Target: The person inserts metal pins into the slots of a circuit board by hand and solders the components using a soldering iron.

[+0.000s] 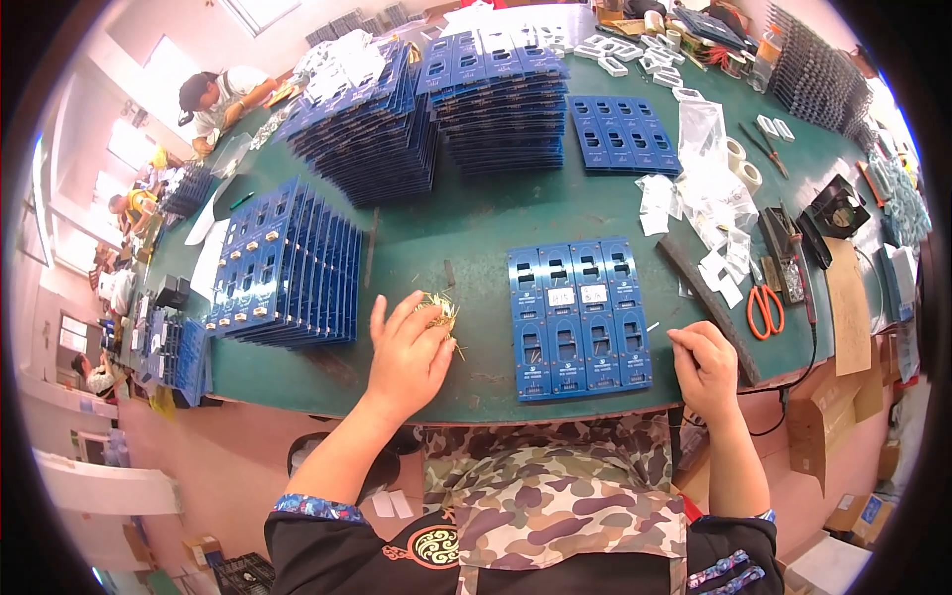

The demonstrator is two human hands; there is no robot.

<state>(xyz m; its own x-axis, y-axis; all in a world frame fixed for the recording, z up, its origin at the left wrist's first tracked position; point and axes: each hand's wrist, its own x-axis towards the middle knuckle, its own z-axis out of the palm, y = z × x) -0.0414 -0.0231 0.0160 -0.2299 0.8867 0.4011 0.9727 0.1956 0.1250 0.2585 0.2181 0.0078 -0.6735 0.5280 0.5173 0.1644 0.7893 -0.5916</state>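
Note:
My left hand (409, 359) rests at a small heap of thin gold-coloured pins (440, 315) on the green table. Its fingers are spread, reaching over the heap's near side. To the right lies a blue circuit board panel (580, 322), flat, with rows of rectangular cutouts and two white labels. My right hand (708, 369) is just off the panel's right edge. Its fingers are curled in and pressed together; what they hold, if anything, is too small to make out. A tiny pale sliver lies on the table between that hand and the panel.
Stacks of blue panels (288, 268) stand at the left and tall ones (501, 109) at the back. Another panel (625, 136) lies at the back right. On the right are a dark bar (706, 309), orange-handled scissors (765, 311), plastic bags (706, 178) and a black fan (839, 208).

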